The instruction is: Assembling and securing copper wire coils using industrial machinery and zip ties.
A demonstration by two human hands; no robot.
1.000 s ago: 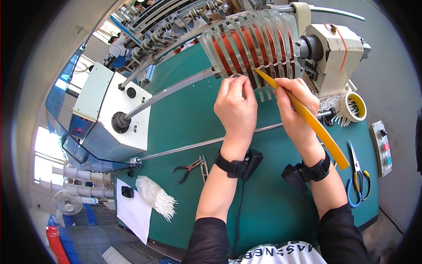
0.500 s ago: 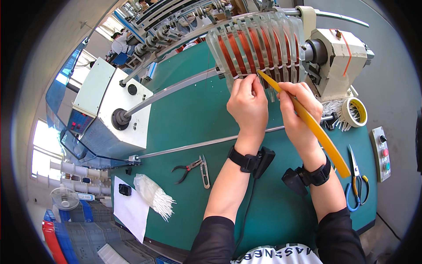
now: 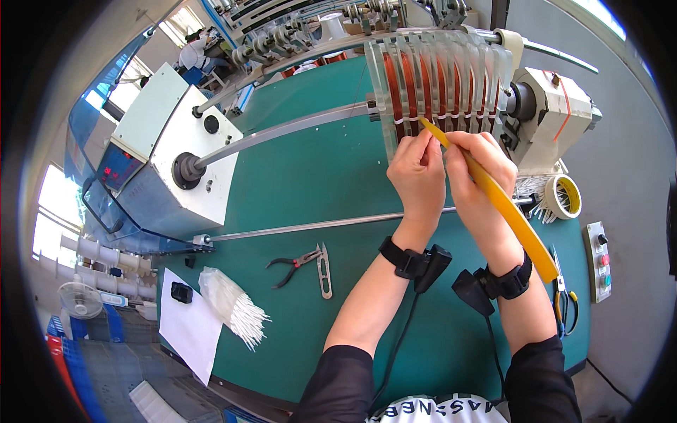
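Copper wire coils (image 3: 393, 84) sit side by side in a clear ribbed winding former (image 3: 379, 88) at the upper right. White ties (image 3: 443, 116) run across the lower part of the coils. My right hand (image 3: 486, 173) grips a long, flat yellow strip-like tool (image 3: 509, 206), whose pointed tip reaches the ties at the left-hand coils. Just below that tip, my left hand (image 3: 417, 176) has its thumb and fingers pinched together. Whatever lies in that pinch is hidden or too small to name. Both wrists carry black straps with small black boxes.
On the green table (image 3: 296, 190) lie black-handled pliers (image 3: 290, 268), small snips (image 3: 324, 271), a bag of white ties (image 3: 233, 307) and scissors (image 3: 564, 299). A tape roll (image 3: 563, 197) stands right, near a button box (image 3: 599, 262). A metal rod (image 3: 324, 225) crosses the table.
The whole view has shifted, with the former now farther right in the picture. The yellow tool's tip has moved slightly left along the coils, and my left hand stays pinched close by.
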